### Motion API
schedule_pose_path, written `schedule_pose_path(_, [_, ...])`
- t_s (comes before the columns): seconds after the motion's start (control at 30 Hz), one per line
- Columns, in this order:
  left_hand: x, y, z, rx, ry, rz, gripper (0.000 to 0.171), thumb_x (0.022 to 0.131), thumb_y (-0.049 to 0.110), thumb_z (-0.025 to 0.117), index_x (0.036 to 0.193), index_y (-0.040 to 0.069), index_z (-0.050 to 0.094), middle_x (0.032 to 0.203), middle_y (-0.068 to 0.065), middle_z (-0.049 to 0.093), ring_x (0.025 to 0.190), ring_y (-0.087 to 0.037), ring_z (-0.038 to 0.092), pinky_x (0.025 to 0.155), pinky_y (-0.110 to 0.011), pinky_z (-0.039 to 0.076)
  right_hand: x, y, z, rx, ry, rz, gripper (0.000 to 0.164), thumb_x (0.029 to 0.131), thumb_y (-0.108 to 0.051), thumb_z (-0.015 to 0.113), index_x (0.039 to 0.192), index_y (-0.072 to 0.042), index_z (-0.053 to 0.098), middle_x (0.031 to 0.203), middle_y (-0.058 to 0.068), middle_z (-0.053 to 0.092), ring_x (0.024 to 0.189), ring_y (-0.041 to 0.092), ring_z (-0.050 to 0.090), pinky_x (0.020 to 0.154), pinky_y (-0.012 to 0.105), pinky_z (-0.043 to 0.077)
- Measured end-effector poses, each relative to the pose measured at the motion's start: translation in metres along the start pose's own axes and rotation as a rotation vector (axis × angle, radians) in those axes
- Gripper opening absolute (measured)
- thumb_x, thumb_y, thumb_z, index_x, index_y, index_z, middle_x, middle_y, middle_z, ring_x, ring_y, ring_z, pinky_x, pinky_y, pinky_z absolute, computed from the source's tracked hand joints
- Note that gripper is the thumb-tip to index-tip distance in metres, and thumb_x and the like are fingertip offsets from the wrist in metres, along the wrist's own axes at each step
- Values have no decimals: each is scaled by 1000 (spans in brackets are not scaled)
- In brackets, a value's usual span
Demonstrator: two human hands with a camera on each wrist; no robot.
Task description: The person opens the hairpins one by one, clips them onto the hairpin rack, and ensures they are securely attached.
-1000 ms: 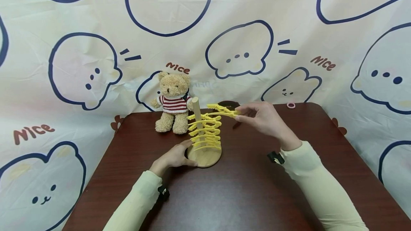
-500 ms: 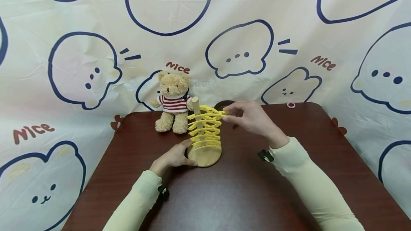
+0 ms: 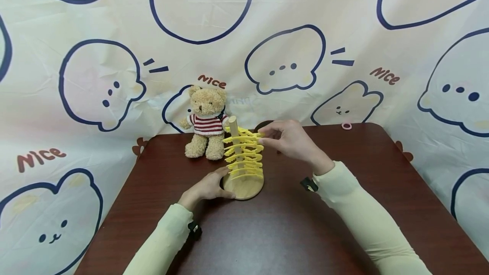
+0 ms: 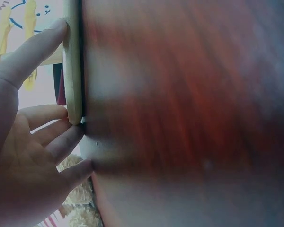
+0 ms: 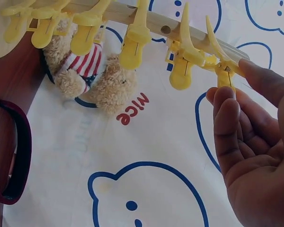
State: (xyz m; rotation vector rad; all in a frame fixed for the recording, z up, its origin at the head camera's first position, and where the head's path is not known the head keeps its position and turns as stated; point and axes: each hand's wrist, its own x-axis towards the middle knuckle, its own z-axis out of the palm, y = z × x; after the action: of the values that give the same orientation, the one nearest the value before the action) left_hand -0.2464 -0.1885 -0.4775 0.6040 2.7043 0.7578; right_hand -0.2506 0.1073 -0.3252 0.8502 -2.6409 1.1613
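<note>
A wooden stand, with an upright post and a round base (image 3: 244, 188), stands mid-table. Several yellow plastic spring clips (image 3: 244, 156) are fixed one above another along its post (image 3: 233, 124). My left hand (image 3: 208, 185) holds the base's left edge, thumb at the near side and fingers farther back; in the left wrist view the thumb lies against the base (image 4: 73, 71). My right hand (image 3: 288, 141) pinches the tail of the topmost yellow clip (image 5: 226, 73) between thumb and fingers. That clip is at the post's upper end, beside the clip below it (image 5: 181, 71).
A teddy bear (image 3: 206, 124) in a striped shirt sits behind the stand, to the left. Behind my right hand lies a dark curved band (image 5: 20, 151). A small pink ring (image 3: 346, 126) is near the back edge of the brown table (image 3: 298, 224). A printed cloth hangs behind.
My right hand has moved left with the yellow clip, bringing it from right of the stand to the upper post. The left hand has stayed on the base.
</note>
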Motion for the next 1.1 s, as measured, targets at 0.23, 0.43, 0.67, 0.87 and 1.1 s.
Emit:
schedule_pose_path(0.23, [0, -2, 1, -2, 5, 4, 95, 77, 41, 86, 153, 8, 40, 160, -12, 36, 146, -31, 37, 117, -48, 35, 2, 0, 2, 28, 0, -14, 21, 88, -29, 78, 107, -18, 77, 89, -5, 75, 71, 9, 67, 60, 29, 57])
schedule_pose_path(0.43, [0, -1, 2, -1, 0, -5, 95, 77, 41, 86, 153, 7, 39, 161, -13, 35, 146, -32, 37, 117, -49, 35, 2, -1, 2, 19, -14, 0, 23, 88, -28, 78, 108, -17, 77, 89, -4, 74, 72, 11, 67, 57, 29, 57])
schedule_pose_path(0.67, [0, -1, 3, -5, 2, -5, 94, 77, 40, 86, 152, 7, 40, 161, -13, 34, 146, -33, 37, 116, -49, 36, 3, 0, 3, 16, -18, 8, 23, 88, -29, 78, 108, -18, 77, 90, -5, 74, 72, 11, 67, 57, 29, 56])
schedule_pose_path(0.87, [0, 0, 1, -17, 0, -2, 93, 76, 39, 86, 152, 9, 41, 161, -13, 34, 146, -33, 37, 117, -48, 36, 4, 1, 3, 36, -31, 27, 25, 88, -28, 78, 110, -17, 77, 91, -3, 74, 72, 14, 67, 53, 31, 56])
schedule_pose_path(1.1, [1, 0, 0, 2, -1, 2, 94, 77, 41, 86, 152, 9, 41, 162, -13, 34, 146, -33, 37, 117, -48, 36, 6, 2, 1, 10, -26, 3, 29, 88, -30, 78, 112, -16, 76, 92, -3, 74, 75, 11, 67, 64, 29, 57])
